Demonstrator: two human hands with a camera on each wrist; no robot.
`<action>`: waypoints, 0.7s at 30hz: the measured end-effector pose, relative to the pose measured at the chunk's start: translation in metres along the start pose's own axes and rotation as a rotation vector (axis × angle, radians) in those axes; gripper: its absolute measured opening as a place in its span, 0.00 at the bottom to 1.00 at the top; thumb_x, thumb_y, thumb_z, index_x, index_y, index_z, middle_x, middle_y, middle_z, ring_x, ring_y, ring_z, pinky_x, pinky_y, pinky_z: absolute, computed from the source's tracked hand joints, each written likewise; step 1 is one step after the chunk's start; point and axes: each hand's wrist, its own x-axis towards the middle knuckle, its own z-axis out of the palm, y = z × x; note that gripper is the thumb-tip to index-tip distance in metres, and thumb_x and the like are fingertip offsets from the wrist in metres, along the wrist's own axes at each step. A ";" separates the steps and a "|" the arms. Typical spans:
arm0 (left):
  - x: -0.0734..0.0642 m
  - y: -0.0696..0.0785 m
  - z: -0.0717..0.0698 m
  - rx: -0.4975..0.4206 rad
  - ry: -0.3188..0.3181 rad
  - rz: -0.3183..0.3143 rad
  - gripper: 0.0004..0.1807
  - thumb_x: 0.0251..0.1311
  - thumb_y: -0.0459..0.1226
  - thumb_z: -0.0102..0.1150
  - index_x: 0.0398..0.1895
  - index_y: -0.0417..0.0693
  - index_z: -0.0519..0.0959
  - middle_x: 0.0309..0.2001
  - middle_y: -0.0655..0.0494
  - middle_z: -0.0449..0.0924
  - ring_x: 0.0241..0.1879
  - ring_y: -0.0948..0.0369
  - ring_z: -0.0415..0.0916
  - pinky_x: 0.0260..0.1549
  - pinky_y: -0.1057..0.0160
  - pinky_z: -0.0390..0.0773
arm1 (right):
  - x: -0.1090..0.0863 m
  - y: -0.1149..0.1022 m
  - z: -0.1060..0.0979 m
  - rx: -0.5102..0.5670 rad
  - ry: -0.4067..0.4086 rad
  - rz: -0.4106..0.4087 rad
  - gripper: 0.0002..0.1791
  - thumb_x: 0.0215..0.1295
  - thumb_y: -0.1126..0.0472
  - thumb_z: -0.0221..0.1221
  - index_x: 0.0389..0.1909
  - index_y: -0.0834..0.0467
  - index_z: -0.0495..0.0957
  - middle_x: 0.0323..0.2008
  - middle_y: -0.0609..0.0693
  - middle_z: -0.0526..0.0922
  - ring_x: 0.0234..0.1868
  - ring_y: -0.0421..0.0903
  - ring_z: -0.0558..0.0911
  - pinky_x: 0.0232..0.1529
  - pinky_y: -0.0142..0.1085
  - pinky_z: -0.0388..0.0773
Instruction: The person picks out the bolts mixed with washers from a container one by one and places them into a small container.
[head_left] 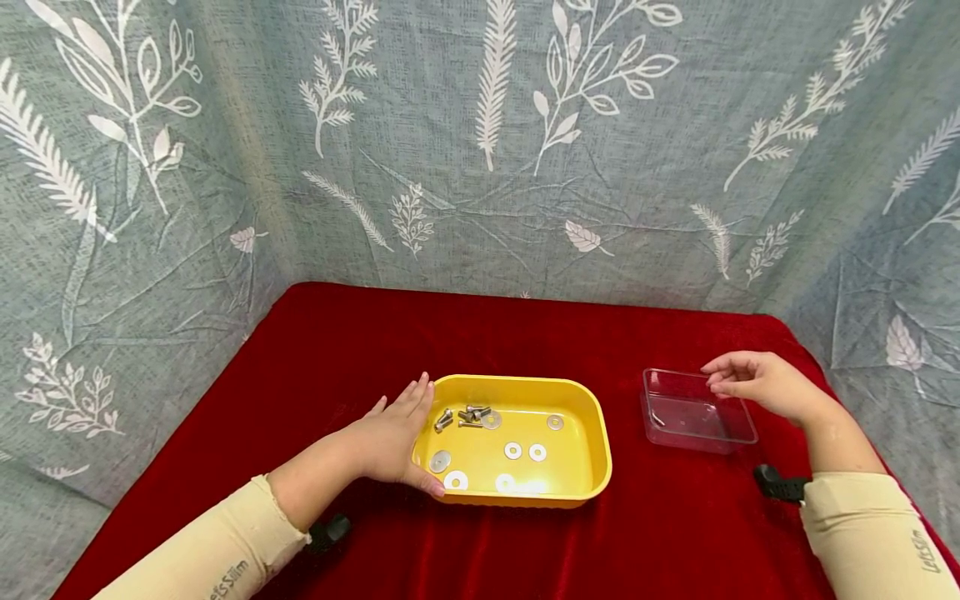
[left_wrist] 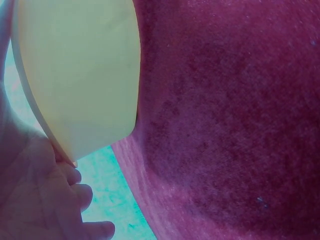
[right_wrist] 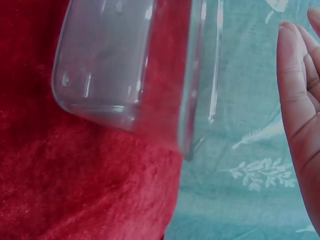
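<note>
head: your left hand (head_left: 393, 433), grip uncurled, rests against the yellow tray (head_left: 525, 381); screws (head_left: 474, 415) and washers (head_left: 513, 451) are left there. a metal piece (head_left: 657, 419) in the clear box (head_left: 701, 442), right: little looks done.
left wrist: hand at tray rim.
right wrist: your right hand (right_wrist: 304, 117), grip relaxed, nothing visible held.

Your left sleeve (head_left: 198, 533) reads "LetsSlim" in dark print (head_left: 228, 579), slanting up along the forearm. Your right sleeve (head_left: 862, 533) carries the same "LetsSlim" on its outer side, smaller in the head view, running steeply.
</note>
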 end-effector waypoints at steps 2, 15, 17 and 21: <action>0.000 0.000 0.000 0.000 -0.001 -0.001 0.75 0.26 0.74 0.59 0.71 0.37 0.37 0.72 0.43 0.29 0.71 0.51 0.33 0.62 0.41 0.45 | 0.001 -0.002 0.000 -0.015 0.006 -0.002 0.11 0.57 0.69 0.59 0.42 0.65 0.77 0.30 0.42 0.82 0.33 0.40 0.82 0.33 0.32 0.79; 0.000 -0.001 0.000 -0.004 -0.003 0.000 0.75 0.27 0.73 0.58 0.71 0.37 0.38 0.71 0.43 0.28 0.71 0.51 0.31 0.63 0.42 0.45 | 0.036 -0.045 0.008 -0.036 -0.010 -0.028 0.15 0.57 0.66 0.61 0.44 0.68 0.76 0.33 0.48 0.82 0.36 0.41 0.82 0.36 0.31 0.79; 0.000 -0.001 0.000 -0.001 -0.003 0.000 0.75 0.27 0.74 0.58 0.71 0.37 0.38 0.71 0.43 0.29 0.71 0.51 0.32 0.63 0.42 0.45 | 0.044 -0.053 0.011 -0.051 -0.027 -0.019 0.16 0.56 0.65 0.62 0.45 0.67 0.76 0.34 0.50 0.82 0.37 0.43 0.82 0.37 0.31 0.78; 0.000 -0.001 0.000 0.000 -0.002 0.003 0.74 0.27 0.73 0.58 0.71 0.36 0.38 0.71 0.43 0.29 0.71 0.50 0.33 0.62 0.42 0.46 | 0.059 -0.070 0.021 -0.062 -0.075 -0.028 0.15 0.57 0.64 0.62 0.45 0.65 0.77 0.36 0.54 0.82 0.38 0.44 0.82 0.39 0.30 0.77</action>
